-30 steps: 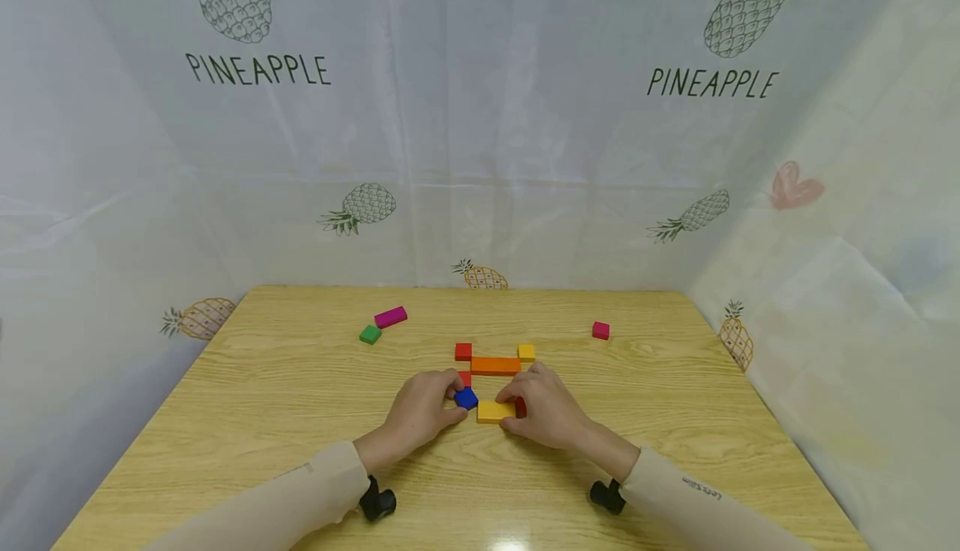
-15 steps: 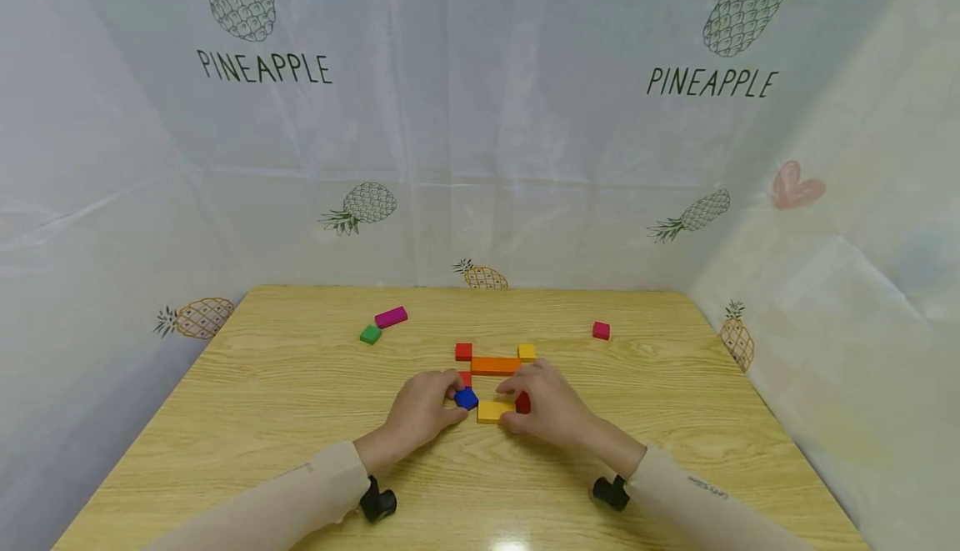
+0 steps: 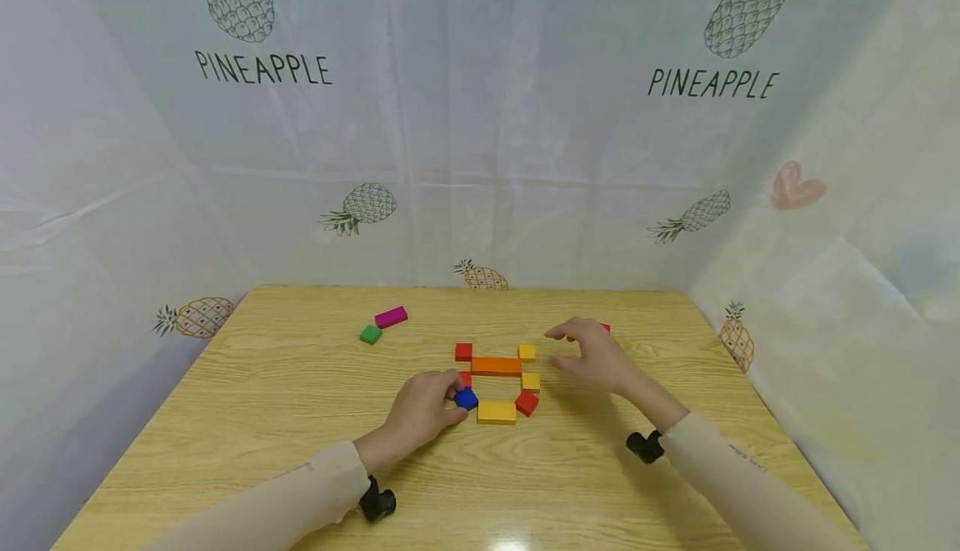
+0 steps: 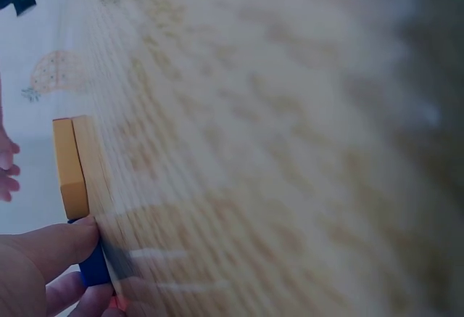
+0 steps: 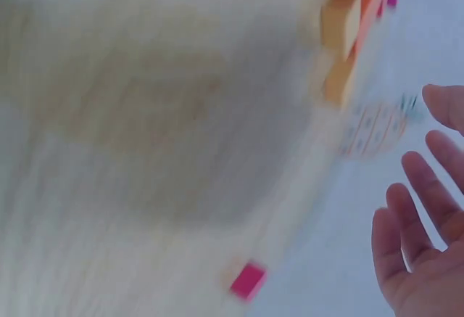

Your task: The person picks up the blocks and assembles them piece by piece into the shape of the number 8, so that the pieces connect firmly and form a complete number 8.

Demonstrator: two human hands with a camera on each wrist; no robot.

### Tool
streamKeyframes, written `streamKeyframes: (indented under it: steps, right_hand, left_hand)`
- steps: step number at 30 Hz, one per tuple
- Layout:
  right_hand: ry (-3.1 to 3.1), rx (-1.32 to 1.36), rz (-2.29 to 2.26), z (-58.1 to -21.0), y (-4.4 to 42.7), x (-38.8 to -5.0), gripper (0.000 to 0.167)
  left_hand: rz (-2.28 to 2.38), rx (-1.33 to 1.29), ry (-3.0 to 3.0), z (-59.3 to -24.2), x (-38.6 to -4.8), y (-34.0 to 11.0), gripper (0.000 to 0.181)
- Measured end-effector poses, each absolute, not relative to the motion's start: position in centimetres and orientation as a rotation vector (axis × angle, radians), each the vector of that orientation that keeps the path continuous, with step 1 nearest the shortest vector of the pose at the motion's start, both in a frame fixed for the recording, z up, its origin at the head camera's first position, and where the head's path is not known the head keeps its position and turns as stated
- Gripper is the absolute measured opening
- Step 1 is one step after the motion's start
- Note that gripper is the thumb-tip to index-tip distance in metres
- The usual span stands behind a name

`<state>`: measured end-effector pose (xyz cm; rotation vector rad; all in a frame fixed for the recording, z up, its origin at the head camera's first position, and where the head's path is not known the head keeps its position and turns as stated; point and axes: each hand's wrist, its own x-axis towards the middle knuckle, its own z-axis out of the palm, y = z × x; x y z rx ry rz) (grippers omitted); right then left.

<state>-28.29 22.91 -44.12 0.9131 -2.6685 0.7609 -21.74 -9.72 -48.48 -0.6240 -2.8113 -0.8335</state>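
Right hand [image 3: 596,358]: lifted away from the yellow slab [image 3: 497,413] since half a second ago and shifted up and to the right, so the tilted red block [image 3: 527,403] and the near yellow square [image 3: 530,382] now show whole; thumb and fingers are spread apart, nothing between them.
Left hand [image 3: 420,408]: in the same place as before, thumb and fingers pinching the blue block [image 3: 467,399] on the table [image 3: 300,401], at the left end of the yellow slab.
Block outline: orange bar [image 3: 496,366] across the middle, far red square [image 3: 463,352] and far yellow square [image 3: 527,353] at its two ends.
Lettering: the backdrop [image 3: 487,117] reads "PINEAPPLE" twice, each under a drawn pineapple cut off by the top edge; print on the right sleeve [image 3: 750,484] and left sleeve [image 3: 277,501] is too small to read.
Partly hidden: the near red square [image 3: 466,378] lies behind the left fingertips; in the head view the right hand covers most of the crimson block [image 5: 249,281].
Hard to make out: the right wrist view is blurred, its hand cut by the frame.
Far left: green block [image 3: 370,334] just beside the magenta bar [image 3: 391,317].
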Motion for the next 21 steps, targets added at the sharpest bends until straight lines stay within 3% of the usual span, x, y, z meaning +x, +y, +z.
streamKeyframes:
  steps: [9,21]
  right_hand:
    - [-2.768,0.703,0.695,-44.1,28.3,-32.1,0.042]
    - [-2.863,0.56,0.793,-45.5,31.7,-33.8,0.048]
  left_hand:
    - [-0.84,-0.621,-2.812,-48.4,-21.7,-9.7,0.026]
    - [-0.832,-0.621,-2.81,-48.6,-21.7,-9.5,0.026]
